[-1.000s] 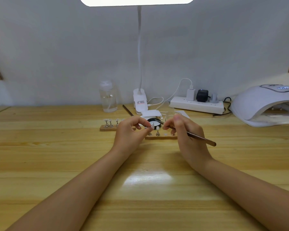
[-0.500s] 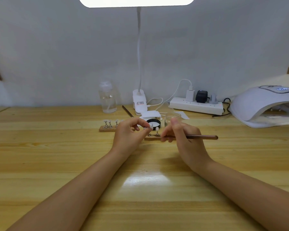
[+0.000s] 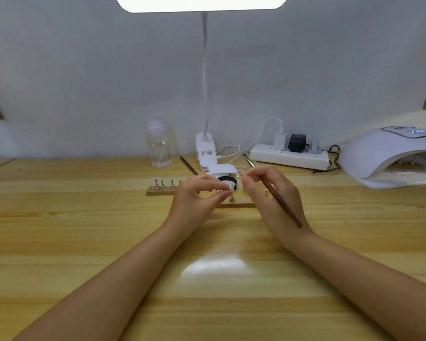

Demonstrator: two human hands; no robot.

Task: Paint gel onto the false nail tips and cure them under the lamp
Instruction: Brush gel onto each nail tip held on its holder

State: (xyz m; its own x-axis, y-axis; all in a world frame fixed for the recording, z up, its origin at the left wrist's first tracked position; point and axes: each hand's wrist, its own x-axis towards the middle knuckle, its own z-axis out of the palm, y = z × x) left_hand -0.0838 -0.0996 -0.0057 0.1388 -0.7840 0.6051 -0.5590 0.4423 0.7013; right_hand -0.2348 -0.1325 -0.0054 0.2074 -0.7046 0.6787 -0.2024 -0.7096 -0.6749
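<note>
The nail tip [image 3: 231,187] is small, white, on a metal stand pinched in the left hand [image 3: 197,200] just above the wooden holder strip [image 3: 158,191], in front of the open gel pot [image 3: 228,179]. Right hand [image 3: 271,193] grips the brush [image 3: 278,196] w/ curled fingers, bristle end hidden, so can't tell if it's loaded. Risks, imo: the tiny stand could twist or slip in that light pinch, smearing gel onto fingers, or the brush could knock the pot; curing lamp [image 3: 391,156] sits well apart at right.
</note>
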